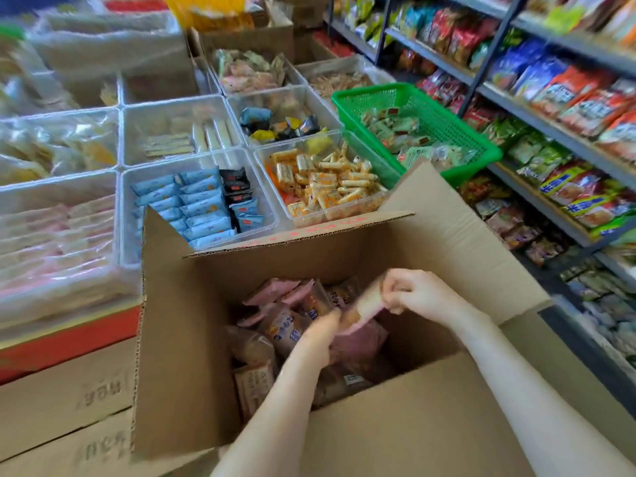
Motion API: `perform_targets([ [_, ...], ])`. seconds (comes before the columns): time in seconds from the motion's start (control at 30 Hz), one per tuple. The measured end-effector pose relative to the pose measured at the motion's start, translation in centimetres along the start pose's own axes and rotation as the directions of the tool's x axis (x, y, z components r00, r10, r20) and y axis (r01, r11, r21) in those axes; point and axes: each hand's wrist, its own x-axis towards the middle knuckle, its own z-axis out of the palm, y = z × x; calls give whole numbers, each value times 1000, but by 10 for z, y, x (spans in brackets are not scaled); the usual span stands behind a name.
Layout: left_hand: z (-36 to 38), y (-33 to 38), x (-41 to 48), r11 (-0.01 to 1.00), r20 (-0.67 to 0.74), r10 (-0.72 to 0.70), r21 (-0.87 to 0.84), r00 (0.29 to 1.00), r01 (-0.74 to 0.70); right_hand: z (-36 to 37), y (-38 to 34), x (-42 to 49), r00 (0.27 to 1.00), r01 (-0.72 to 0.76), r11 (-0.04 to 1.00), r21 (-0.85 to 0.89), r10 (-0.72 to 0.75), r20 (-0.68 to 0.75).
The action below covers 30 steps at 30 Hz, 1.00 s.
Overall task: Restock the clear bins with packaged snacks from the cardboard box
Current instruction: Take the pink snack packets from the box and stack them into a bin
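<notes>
The corrugated cardboard box (pixel 192 339) sits at 6 o'clock with all four flaps raised. The red print along its far flap edge is unreadable. Inside lie glossy pink and brown snack packets (pixel 285 325); their label text is blurred. The right hand (pixel 416 294) pinches a pink packet (pixel 368 304) with curled fingers, above the pile. The left hand (pixel 321 330) reaches into the packets at 9 o'clock from it; blur hides its grip. Rigid clear bins (pixel 127 235) fill 10 to 12 o'clock, the nearest touching the box's far flap and holding blue packets (pixel 203 204). A green mesh basket (pixel 430 108) stands at 1 o'clock.
</notes>
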Motion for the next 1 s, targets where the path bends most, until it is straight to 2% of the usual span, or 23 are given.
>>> perform_targets([
  [0.03,-3,1,-17,984,82,-19,-177,996,34,-4,-10,-16,998,60,993,100,-57,-33],
  [0.1,-8,-1,-46,892,205,44,-449,978,54,-6,-28,-48,984,170,941,293,-149,-95],
  [0.17,-14,-6,-79,787,205,190,-616,960,-24,2,-48,-80,961,275,864,422,-241,-131],
  [0.2,-19,-9,-95,758,160,258,-645,953,-97,8,-58,-94,949,314,827,467,-277,-148],
  [0.37,-52,-30,-170,633,-6,490,-686,872,-360,31,-93,-138,909,413,690,594,-349,-227],
  [0.47,-74,-37,-214,568,-64,593,-673,803,-474,42,-116,-148,900,436,689,578,-323,-294],
  [0.57,-99,-44,-247,527,-84,692,-622,717,-580,60,-145,-143,908,390,738,551,-207,-364],
  [0.67,-134,-54,-260,476,-78,771,-588,632,-654,85,-175,-133,945,311,773,553,-187,-270],
  [0.73,-168,-60,-264,443,-90,797,-585,597,-680,111,-203,-126,962,273,751,601,-217,-166],
  [0.9,-271,-71,-266,432,-144,765,-607,627,-667,191,-269,-85,970,222,698,681,-226,-85],
  [1.0,-340,-77,-266,434,-213,714,-613,667,-661,242,-311,-58,971,209,705,678,-233,-58],
])
